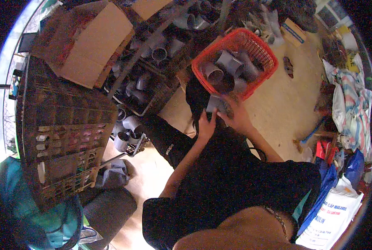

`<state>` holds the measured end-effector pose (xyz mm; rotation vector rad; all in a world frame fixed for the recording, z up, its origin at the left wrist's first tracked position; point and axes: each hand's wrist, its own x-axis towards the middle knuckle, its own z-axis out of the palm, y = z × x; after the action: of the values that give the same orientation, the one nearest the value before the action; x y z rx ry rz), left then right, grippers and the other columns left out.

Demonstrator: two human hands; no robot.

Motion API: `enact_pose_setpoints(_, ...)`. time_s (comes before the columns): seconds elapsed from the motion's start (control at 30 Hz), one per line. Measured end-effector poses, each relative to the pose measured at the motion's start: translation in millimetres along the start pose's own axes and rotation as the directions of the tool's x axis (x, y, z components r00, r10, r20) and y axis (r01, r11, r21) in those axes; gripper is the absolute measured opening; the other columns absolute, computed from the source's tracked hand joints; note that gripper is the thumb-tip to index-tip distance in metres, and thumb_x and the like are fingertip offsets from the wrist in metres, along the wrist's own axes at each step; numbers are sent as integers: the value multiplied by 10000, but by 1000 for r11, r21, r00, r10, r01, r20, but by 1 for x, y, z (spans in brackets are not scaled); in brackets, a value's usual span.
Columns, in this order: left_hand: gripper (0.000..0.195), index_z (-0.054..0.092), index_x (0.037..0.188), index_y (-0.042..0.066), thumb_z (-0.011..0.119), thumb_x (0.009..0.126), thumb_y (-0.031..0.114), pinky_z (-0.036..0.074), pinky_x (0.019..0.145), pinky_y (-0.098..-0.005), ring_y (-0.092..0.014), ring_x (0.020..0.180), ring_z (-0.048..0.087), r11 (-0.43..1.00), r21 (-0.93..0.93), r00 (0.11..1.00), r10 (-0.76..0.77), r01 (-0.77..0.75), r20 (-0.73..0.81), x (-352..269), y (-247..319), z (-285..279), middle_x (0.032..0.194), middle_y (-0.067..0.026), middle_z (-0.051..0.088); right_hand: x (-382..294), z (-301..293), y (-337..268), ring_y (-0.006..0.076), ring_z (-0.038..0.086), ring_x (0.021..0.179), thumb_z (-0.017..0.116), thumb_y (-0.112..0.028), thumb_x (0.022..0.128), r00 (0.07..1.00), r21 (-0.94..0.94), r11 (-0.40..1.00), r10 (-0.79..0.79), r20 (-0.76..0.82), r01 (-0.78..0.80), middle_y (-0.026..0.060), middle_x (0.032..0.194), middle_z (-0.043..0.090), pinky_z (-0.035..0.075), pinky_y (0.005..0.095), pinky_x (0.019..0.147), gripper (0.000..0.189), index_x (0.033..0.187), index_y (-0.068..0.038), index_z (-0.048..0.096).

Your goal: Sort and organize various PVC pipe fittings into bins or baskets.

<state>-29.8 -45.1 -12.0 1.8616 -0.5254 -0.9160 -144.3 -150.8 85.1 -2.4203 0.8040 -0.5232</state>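
Note:
My left hand [207,125] and my right hand [238,116] both hold a grey plastic pipe fitting [216,103] above my lap. The left fingers grip its near side, while the right hand is at its right side, slightly blurred. Just beyond my hands stands an orange-red plastic basket [196,74]. Inside it lie several grey pipe fittings, among them an elbow with its round mouth facing me [215,75] and a wider piece [229,63]. The far end of the held fitting is partly covered by my right fingers.
Left of my legs, dark crates [150,103] hold more grey fittings, and a small basket of fittings [122,141] stands lower down. A cardboard box [95,43] sits upper left near a large plastic crate [70,150]. Striped sacks [351,103] and a white printed bag [329,215] line the right.

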Motion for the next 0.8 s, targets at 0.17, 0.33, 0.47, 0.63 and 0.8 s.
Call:
enact_pose_setpoints(0.17,332,599,1084,-40,694,820,138,415,938,-443,-417,1148,424,633,489,730,683,-600,11,-7,-17,-11,1267,-235,413,13,3,-6,446,416,1249,615,-347,884,959,-82,968,-220,180,238,207,1392,428,338,485,1054,559,1355,-84,470)
enact_pose_setpoints(0.33,340,598,1105,1,670,774,24,493,854,-459,-388,990,627,922,29,867,352,-386,353,-5,-18,-11,1110,-219,628,0,29,-4,420,425,1242,559,-334,916,982,-61,982,173,-77,-177,228,1379,419,334,525,1044,513,1386,-157,456)
enact_pose_setpoints(0.47,355,593,1138,17,660,792,57,499,865,-462,-395,1004,618,909,-293,880,378,-295,287,14,-96,-1,1131,-219,619,-19,19,-49,441,401,1250,540,-288,922,978,-364,908,-194,72,207,220,1409,380,319,583,1020,504,1398,-151,447)
enact_pose_setpoints(0.63,368,601,1158,39,644,808,148,493,882,-474,-406,1021,597,752,245,739,433,-612,517,1,-30,-7,1127,-222,621,-27,50,34,434,407,1250,555,-293,906,1000,-124,992,-10,-26,7,221,1371,422,320,574,1035,490,1378,-187,475)
enact_pose_setpoints(0.8,364,602,1151,38,629,831,208,496,870,-477,-403,1004,601,695,344,727,377,-631,574,6,-38,24,1056,-214,648,-24,22,-13,411,480,1157,537,-219,911,955,-300,931,124,-268,-206,197,1301,502,364,558,972,400,1309,-184,552)
